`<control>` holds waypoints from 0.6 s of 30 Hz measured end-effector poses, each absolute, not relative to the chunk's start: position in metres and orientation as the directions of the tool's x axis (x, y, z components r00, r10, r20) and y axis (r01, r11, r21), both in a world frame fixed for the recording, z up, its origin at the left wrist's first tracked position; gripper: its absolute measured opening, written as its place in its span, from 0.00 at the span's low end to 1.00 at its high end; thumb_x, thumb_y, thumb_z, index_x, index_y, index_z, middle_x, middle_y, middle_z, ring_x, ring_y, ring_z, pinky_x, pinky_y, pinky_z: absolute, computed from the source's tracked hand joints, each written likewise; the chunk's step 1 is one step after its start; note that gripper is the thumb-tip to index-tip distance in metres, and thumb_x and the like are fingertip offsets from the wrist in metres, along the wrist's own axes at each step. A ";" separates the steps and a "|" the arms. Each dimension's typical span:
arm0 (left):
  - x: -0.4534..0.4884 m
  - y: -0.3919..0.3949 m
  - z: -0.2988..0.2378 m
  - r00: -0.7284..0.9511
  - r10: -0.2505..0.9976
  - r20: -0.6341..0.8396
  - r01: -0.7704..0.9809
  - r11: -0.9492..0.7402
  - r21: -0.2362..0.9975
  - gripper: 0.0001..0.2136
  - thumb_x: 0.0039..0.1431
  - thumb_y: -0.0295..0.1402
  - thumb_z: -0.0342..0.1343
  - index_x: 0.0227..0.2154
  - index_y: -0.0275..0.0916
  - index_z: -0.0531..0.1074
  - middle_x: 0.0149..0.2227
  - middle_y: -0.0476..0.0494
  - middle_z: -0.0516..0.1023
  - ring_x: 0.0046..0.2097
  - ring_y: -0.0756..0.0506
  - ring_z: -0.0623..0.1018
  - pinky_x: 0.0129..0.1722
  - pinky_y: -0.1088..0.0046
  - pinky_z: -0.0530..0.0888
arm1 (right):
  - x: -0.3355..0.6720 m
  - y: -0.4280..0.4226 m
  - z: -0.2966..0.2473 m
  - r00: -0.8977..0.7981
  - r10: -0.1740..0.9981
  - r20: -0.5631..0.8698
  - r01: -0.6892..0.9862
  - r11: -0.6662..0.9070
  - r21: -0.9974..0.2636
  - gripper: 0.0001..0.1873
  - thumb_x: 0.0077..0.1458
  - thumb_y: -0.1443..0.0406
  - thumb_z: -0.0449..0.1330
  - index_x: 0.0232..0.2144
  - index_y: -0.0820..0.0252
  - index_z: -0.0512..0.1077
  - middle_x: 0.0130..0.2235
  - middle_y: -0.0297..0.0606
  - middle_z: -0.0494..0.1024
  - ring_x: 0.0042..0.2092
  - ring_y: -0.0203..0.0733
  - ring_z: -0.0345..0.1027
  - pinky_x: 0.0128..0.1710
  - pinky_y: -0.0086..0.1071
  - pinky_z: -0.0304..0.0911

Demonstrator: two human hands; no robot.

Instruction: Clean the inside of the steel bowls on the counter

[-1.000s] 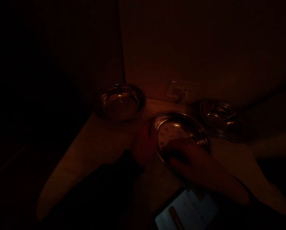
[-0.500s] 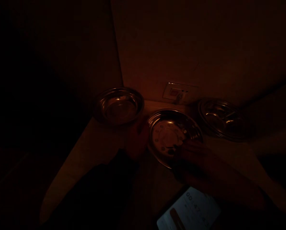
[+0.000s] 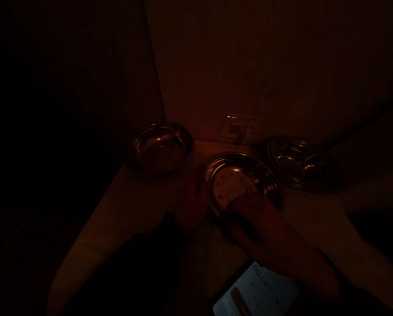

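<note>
The scene is very dark. A round steel plate (image 3: 245,173) lies on a pale wooden table (image 3: 130,206) near a wall corner. My left hand (image 3: 191,202) rests against the plate's left rim, fingers curled on it. My right hand (image 3: 252,215) covers the near part of the plate, its fingers pressed down inside the plate; whether they hold anything is hidden in the dark.
A steel bowl (image 3: 160,147) stands at the back left of the table. A compartment steel plate (image 3: 298,162) lies at the back right. A wall socket (image 3: 239,127) sits behind them. A lit phone (image 3: 258,292) lies at the near edge.
My right hand has slid back over the plate's near part, covering more of it than half a second ago. My left hand stays at the left rim.
</note>
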State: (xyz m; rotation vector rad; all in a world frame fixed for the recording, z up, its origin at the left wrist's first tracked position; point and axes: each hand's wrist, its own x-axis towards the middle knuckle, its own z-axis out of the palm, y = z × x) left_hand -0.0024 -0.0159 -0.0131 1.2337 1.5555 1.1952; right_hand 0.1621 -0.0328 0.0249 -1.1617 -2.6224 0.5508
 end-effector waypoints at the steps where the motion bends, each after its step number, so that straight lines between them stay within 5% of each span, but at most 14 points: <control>1: -0.002 -0.016 -0.013 -0.190 0.981 -0.030 0.214 0.071 0.974 0.17 0.63 0.30 0.45 0.53 0.39 0.69 0.54 0.42 0.76 0.55 0.44 0.74 0.58 0.64 0.68 | 0.157 -0.034 0.023 -0.630 0.774 0.061 0.688 0.593 -0.418 0.05 0.58 0.68 0.53 0.33 0.58 0.69 0.36 0.40 0.75 0.41 0.47 0.67 0.43 0.42 0.58; 18: 0.002 -0.019 -0.009 -0.185 0.982 -0.037 0.221 0.078 0.972 0.17 0.63 0.28 0.43 0.52 0.36 0.67 0.52 0.39 0.76 0.52 0.44 0.76 0.54 0.65 0.70 | 0.154 -0.024 0.027 -0.581 0.812 -0.053 0.719 0.482 -0.500 0.04 0.54 0.66 0.53 0.32 0.58 0.67 0.36 0.39 0.75 0.40 0.47 0.67 0.41 0.39 0.58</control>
